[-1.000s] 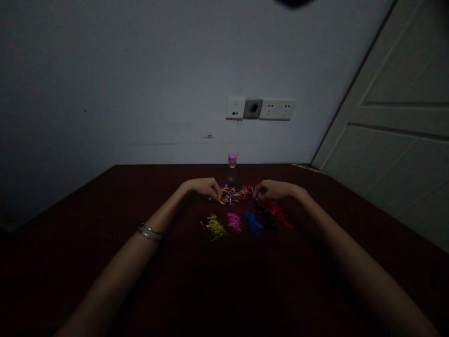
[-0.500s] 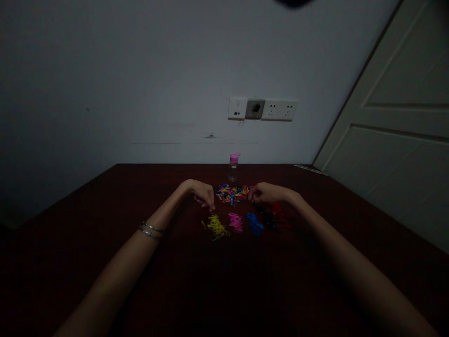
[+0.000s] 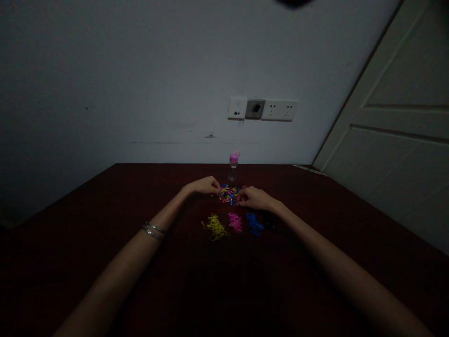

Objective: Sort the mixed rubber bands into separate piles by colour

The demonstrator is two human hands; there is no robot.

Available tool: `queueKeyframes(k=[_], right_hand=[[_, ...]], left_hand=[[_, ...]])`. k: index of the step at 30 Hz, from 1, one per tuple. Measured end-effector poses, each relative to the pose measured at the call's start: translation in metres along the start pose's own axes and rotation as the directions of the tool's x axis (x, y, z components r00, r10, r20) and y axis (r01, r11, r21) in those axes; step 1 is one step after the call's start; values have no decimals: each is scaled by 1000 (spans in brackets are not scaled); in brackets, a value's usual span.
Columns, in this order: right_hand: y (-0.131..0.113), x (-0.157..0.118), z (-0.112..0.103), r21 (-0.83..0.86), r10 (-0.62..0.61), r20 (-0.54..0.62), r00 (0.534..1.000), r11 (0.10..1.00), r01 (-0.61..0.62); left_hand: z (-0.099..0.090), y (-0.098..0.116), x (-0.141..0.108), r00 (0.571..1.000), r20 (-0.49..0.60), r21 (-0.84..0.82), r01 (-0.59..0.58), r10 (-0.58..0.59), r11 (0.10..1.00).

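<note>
A mixed heap of small coloured rubber bands [image 3: 229, 193] lies on the dark table between my hands. At its left edge is my left hand [image 3: 208, 186], its fingers bent and drawn together; whatever is between the tips is too small to see. My right hand [image 3: 253, 197] reaches over the heap's right side with thumb and fingers pinched together among the bands. Nearer to me are single-colour piles: yellow bands [image 3: 216, 226], pink bands [image 3: 235, 223], blue bands [image 3: 254, 223] and, partly in shadow, black bands [image 3: 271, 223]. My right wrist and forearm hide the area beyond the black pile.
A clear bottle with a pink lid [image 3: 232, 168] stands just behind the mixed heap. The reddish-brown table [image 3: 168, 180] meets a pale wall with socket plates [image 3: 278, 110]. To the right is a panelled door [image 3: 396, 112]. A thin strip [image 3: 310, 169] lies by the back edge.
My left hand has moved from above the yellow pile up to the heap's left edge. My right hand has shifted left onto the heap, and its forearm now covers the red bands.
</note>
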State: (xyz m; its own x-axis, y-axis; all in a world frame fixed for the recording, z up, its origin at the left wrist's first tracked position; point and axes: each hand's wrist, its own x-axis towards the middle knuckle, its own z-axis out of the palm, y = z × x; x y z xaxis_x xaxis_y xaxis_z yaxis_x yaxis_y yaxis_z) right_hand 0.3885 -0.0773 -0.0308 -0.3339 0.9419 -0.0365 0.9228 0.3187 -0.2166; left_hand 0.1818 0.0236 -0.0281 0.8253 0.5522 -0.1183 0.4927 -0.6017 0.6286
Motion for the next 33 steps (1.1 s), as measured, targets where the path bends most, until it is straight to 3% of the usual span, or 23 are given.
queueKeyframes(k=[7, 13, 18, 22, 26, 30, 33], right_hand=[[-3, 3, 9, -33, 7, -27, 1000, 999, -8], [-6, 2, 8, -62, 14, -25, 1000, 998, -16], [-2, 2, 0, 28, 16, 18, 1000, 999, -16], [8, 1, -8, 204, -59, 28, 998, 978, 52], [17, -6, -21, 371, -168, 148, 975, 923, 103], [24, -14, -31, 423, -189, 373, 908, 906, 15], [28, -15, -33, 432, -197, 408, 891, 902, 2]], left_hand=[[2, 0, 3, 997, -81, -1, -13, 13, 1000], [2, 5, 2, 996, -84, 18, -24, 26, 1000], [6, 11, 1, 998, -53, 27, -36, 37, 999], [10, 13, 2, 998, -45, 20, -34, 35, 999], [14, 13, 5, 998, -46, 33, -41, 43, 999], [20, 16, 8, 997, -57, 32, -48, 49, 998], [25, 19, 9, 996, -73, 46, -42, 45, 998]])
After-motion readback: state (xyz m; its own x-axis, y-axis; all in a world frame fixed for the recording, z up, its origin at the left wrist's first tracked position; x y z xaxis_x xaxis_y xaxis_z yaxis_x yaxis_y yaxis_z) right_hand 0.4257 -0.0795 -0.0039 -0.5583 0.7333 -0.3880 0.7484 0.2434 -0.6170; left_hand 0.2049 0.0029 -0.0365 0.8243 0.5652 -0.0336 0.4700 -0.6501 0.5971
